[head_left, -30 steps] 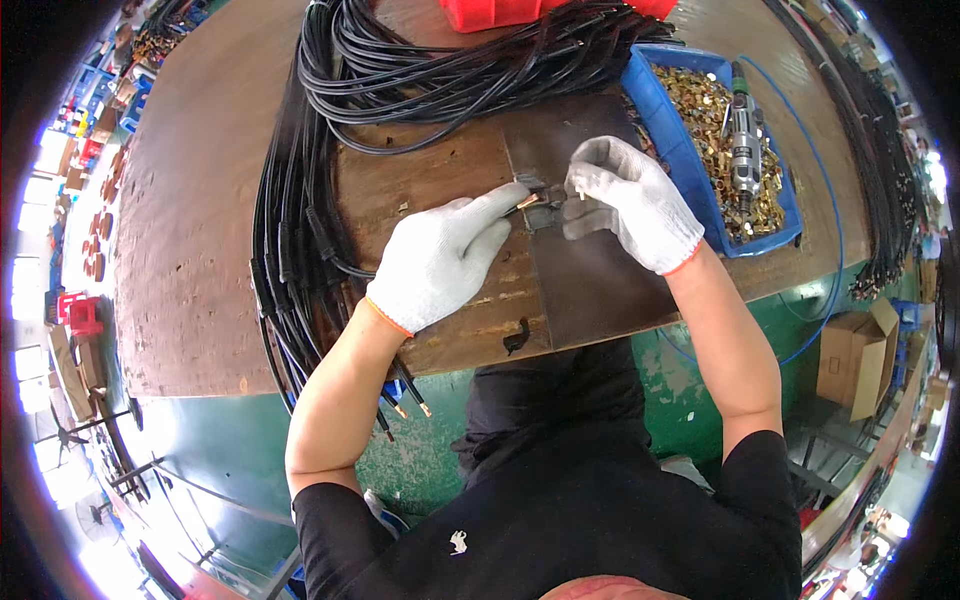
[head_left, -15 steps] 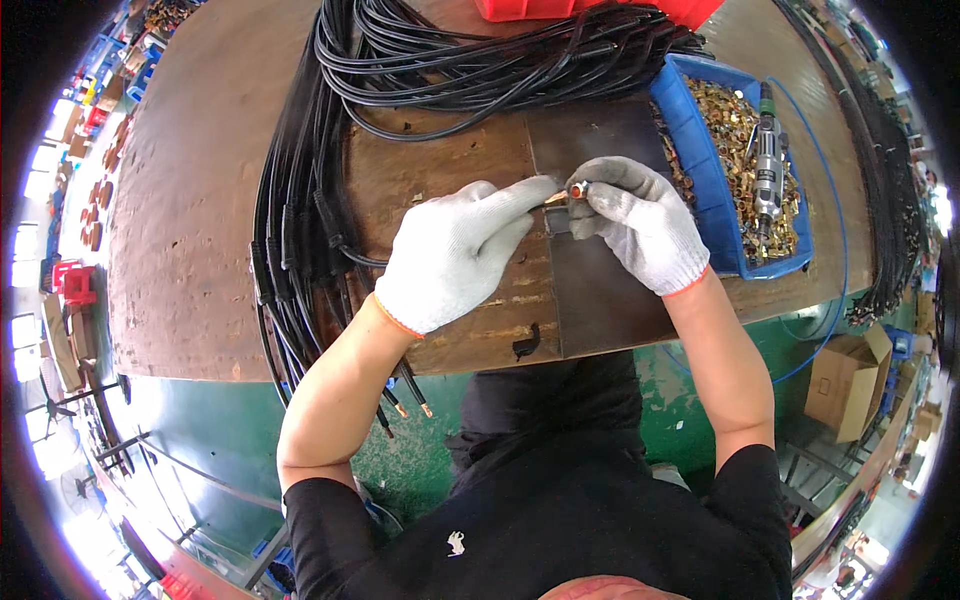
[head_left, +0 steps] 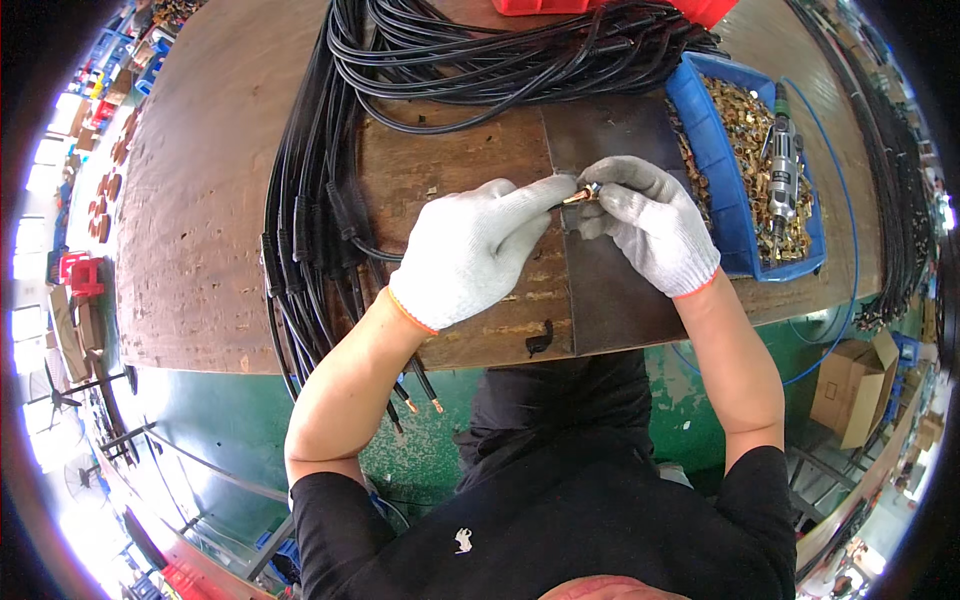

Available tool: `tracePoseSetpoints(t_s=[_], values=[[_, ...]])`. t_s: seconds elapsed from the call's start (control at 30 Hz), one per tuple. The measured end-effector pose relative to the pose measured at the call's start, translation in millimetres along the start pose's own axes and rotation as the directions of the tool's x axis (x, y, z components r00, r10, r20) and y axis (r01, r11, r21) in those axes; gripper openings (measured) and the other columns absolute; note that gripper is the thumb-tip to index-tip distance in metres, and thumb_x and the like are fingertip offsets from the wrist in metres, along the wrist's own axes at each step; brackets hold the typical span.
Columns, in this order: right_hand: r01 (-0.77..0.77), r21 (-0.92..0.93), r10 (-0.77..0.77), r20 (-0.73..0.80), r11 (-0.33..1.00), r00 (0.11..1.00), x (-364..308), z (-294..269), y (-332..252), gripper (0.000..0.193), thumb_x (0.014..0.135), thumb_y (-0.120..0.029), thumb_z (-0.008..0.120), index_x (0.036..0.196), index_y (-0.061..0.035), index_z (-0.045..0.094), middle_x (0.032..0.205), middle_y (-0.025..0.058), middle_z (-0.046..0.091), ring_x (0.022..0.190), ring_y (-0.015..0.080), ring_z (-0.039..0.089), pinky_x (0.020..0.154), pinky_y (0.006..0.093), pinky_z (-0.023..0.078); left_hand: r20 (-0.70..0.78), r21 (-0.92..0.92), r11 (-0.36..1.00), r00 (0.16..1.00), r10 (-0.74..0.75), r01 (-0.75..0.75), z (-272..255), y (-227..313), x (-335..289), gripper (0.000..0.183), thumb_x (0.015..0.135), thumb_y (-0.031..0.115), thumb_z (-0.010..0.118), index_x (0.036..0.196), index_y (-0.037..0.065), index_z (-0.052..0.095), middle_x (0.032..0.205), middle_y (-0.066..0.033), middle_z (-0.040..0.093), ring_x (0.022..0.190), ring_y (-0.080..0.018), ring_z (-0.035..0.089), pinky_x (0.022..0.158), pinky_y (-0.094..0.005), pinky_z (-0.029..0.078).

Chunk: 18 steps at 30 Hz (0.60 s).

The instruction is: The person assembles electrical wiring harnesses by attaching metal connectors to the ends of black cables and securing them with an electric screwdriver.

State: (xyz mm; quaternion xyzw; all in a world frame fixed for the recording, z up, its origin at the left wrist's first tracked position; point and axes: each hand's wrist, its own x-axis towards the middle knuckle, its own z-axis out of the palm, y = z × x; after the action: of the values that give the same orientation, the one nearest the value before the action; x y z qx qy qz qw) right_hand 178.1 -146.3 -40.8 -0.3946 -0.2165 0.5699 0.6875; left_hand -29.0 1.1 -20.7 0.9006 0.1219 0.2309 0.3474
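Observation:
White knit gloves cover both hands above the brown tabletop. My left hand (head_left: 485,245) is closed around a black cable, whose bare copper end (head_left: 574,198) sticks out past the fingertips. My right hand (head_left: 650,220) pinches a small brass-coloured metal fitting (head_left: 591,190) between thumb and forefinger. Cable end and fitting meet between the hands; how far one sits inside the other is hidden by the fingers. To the right of my right hand stands a blue bin (head_left: 707,130) holding many small brass-coloured parts (head_left: 745,130).
On the bin's contents lies a silver and green air tool (head_left: 783,175) with a blue hose (head_left: 850,200). Black cables (head_left: 480,75) are coiled at the back and hang over the front edge at left. Behind them is a red bin (head_left: 540,5). A cardboard box (head_left: 850,390) sits on the green floor.
The fitting in my right hand has come onto or against the copper cable end; before, a small gap showed between them. The whole view has shifted slightly.

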Motion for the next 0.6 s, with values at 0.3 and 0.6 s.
tracePoseSetpoints(t_s=[0.3, 0.6], values=[[-0.016, -0.035, 0.016, -0.017, 0.999, 1.0, -1, 2, -2, 0.023, 0.102, -0.001, 0.067, 0.124, 0.0017, 0.074, 0.108, 0.015, 0.079, 0.089, 0.0254, 0.079, 0.083, 0.0375, 0.066, -0.006, 0.104, 0.994, 0.999, 0.032, -0.032, 0, 1, 0, 0.042, 0.096, 0.011, 0.072, 0.137, 0.017, 0.073, 0.084, -0.0166, 0.069, 0.077, -0.0363, 0.072, 0.068, -0.0434, 0.058], [0.025, -0.689, -0.035, -0.001, 0.724, 0.999, 0, 17, -10, 0.02, 0.104, -0.003, 0.068, 0.123, 0.0033, 0.073, 0.108, 0.0071, 0.079, 0.091, 0.0127, 0.076, 0.085, 0.0285, 0.061, 0.013, 0.209, 0.978, 1.0, 0.017, -0.019, 5, -3, -2, 0.026, 0.096, 0.014, 0.071, 0.122, 0.012, 0.076, 0.091, -0.0174, 0.074, 0.081, -0.0371, 0.074, 0.071, -0.045, 0.059]])
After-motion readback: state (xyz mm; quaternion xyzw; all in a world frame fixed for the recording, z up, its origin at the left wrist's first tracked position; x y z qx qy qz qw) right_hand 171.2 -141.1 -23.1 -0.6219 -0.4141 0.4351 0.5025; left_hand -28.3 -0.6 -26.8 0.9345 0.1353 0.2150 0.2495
